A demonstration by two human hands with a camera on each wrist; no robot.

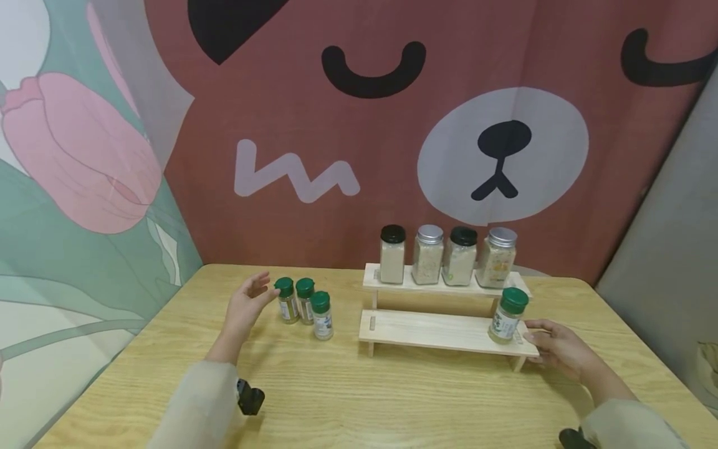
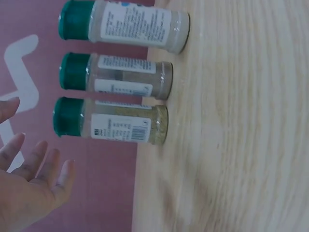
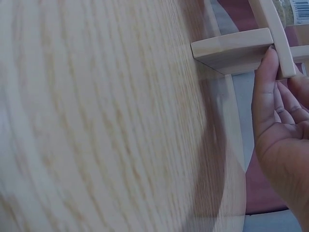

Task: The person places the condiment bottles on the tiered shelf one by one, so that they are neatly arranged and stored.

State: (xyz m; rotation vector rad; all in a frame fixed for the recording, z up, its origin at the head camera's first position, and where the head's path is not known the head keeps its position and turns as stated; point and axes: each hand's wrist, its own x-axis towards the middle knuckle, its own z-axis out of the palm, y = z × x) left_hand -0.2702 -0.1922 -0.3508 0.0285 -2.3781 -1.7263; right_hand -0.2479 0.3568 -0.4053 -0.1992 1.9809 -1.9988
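At the left of the head view, my left hand [image 1: 247, 305] hovers beside three green-capped spice jars [image 1: 322, 321] standing on the table. Its fingers are spread and loosely bent, the tips close to the nearest jar's cap; the left wrist view shows a gap between the fingers [image 2: 41, 166] and that jar [image 2: 120, 126]. My right hand [image 1: 561, 349] grips the right end of the two-tier wooden rack [image 1: 421, 330] at the lower shelf. Seen from the right wrist, the thumb [image 3: 265, 92] lies against the shelf end by its leg. A green-capped jar [image 1: 507, 321] stands on that shelf's right end.
On the rack's upper shelf [image 1: 370, 275] several square jars stand in a row, with black lids [image 1: 392, 234] and silver lids [image 1: 430, 234] alternating. A printed curtain [image 1: 280, 243] hangs behind the wooden table [image 1: 392, 399].
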